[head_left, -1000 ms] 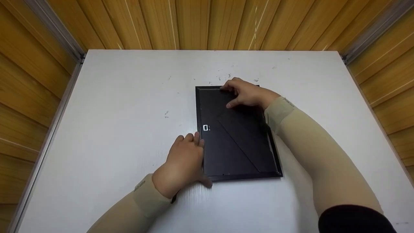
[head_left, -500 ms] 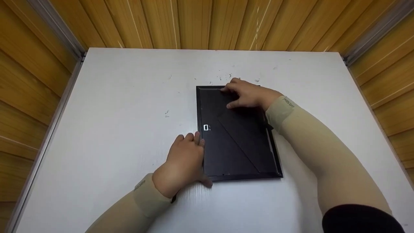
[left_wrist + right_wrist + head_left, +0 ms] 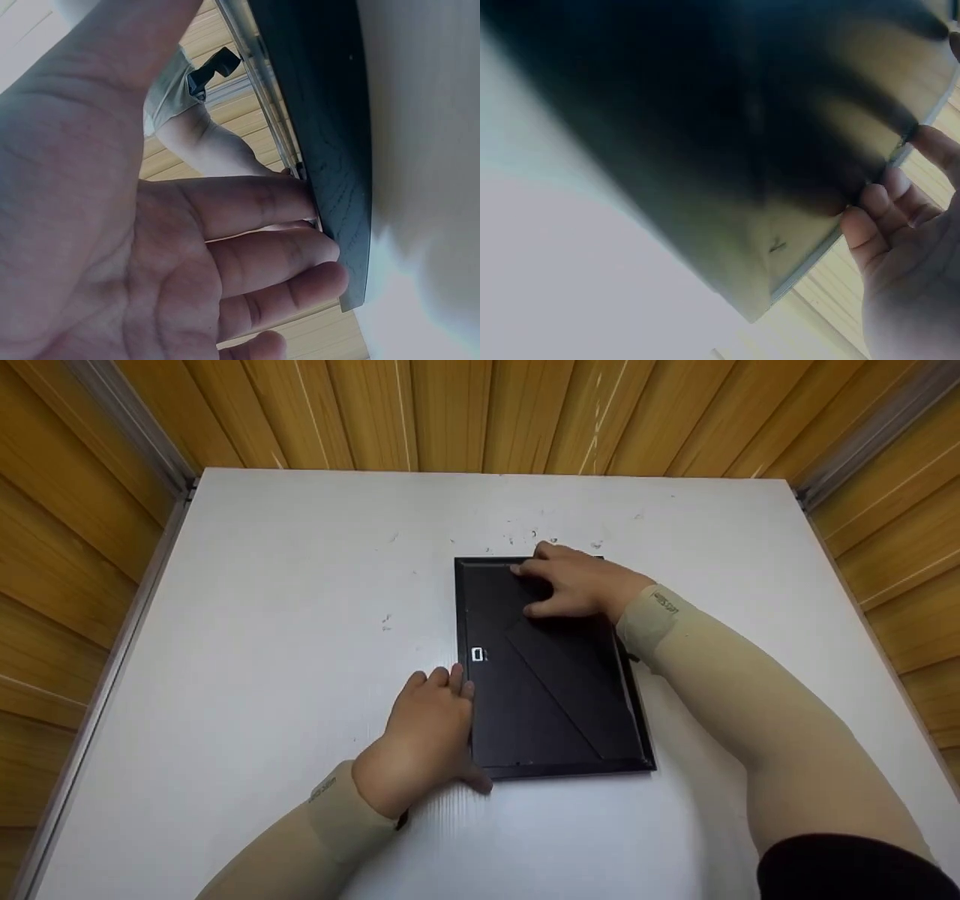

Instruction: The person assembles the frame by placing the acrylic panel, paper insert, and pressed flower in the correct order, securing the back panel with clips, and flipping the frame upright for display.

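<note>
A black picture frame lies back side up, flat on the white table, in the head view. Its backing bears a diagonal stand flap and a small metal hanger near the left edge. My left hand rests against the frame's lower left side, its thumb at the bottom edge. The left wrist view shows those fingers nearly straight, touching the frame's side. My right hand spans the upper part, fingertips at the top rim and thumb on the backing. In the right wrist view its fingertips touch the dark panel's edge.
The white table extends around the frame, with small dark marks on its surface. Wood-plank walls stand behind and at both sides. Metal rails run along the corners.
My right hand has shifted slightly at the frame's top, its thumb now a little lower on the backing. My left hand and the picture frame stay in place.
</note>
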`<move>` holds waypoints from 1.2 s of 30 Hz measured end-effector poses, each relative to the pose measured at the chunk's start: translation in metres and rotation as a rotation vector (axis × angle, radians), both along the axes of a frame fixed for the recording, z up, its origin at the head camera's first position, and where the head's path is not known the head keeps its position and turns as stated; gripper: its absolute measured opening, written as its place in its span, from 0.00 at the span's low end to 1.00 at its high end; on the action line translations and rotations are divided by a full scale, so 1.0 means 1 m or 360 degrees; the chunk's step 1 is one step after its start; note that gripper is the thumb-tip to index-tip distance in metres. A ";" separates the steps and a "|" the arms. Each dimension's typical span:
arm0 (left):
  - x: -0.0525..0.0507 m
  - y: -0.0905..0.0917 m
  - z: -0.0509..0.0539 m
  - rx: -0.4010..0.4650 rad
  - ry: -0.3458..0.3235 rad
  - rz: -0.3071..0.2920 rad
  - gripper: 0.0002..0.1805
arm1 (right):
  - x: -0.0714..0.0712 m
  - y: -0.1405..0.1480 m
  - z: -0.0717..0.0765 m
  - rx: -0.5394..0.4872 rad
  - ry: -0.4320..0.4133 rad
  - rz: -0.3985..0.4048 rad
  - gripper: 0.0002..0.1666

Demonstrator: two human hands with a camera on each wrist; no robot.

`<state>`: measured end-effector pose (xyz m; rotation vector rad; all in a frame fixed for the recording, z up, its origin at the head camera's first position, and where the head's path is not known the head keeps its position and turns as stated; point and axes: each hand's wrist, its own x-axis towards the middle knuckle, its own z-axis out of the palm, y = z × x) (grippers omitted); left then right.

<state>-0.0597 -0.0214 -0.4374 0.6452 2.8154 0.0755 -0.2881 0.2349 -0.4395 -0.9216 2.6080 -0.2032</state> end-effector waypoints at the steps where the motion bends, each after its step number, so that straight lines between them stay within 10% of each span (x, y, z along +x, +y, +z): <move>1: 0.001 0.000 0.000 0.0000 -0.0005 -0.0001 0.77 | 0.001 0.000 0.001 0.0028 -0.0011 0.0001 0.52; 7: 0.003 0.000 0.001 -0.0037 -0.0007 -0.0012 0.77 | 0.008 0.005 0.015 0.0241 -0.0124 -0.0048 0.57; 15: 0.002 0.003 0.000 -0.0021 -0.0021 -0.0029 0.78 | 0.064 0.056 0.052 -0.0477 -0.0190 -0.0294 0.56; 24: -0.009 -0.022 0.000 0.0152 -0.0119 -0.0025 0.73 | 0.101 0.094 0.000 -0.0773 -0.0287 -0.0749 0.45; 30: -0.039 -0.059 0.006 0.0418 -0.0425 -0.0011 0.50 | 0.109 0.080 -0.031 -0.0789 -0.0273 -0.0849 0.45; 36: -0.098 -0.097 0.000 0.0672 -0.0520 0.0107 0.32 | 0.103 0.067 -0.044 -0.0933 -0.0233 -0.0922 0.42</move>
